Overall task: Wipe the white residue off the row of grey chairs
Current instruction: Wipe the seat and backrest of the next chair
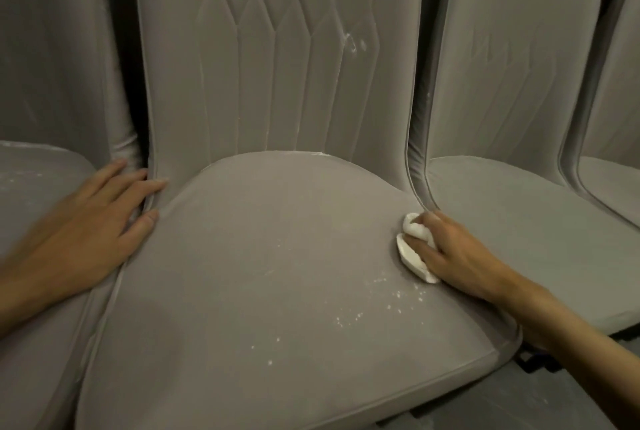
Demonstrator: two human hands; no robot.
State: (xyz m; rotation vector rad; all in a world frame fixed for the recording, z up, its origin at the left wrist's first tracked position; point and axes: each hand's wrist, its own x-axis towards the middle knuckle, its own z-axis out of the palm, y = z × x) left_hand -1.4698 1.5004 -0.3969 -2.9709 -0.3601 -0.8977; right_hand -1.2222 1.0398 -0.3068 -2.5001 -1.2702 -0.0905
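No lettering, label, brand mark, number or sign can be read anywhere. The grey fabric-covered chairs (259, 256) carry only stitched seams and white specks. The crumpled white cloth (410, 258) on the middle seat's right edge is plain, and so is the dark floor (519, 402) at the near right.
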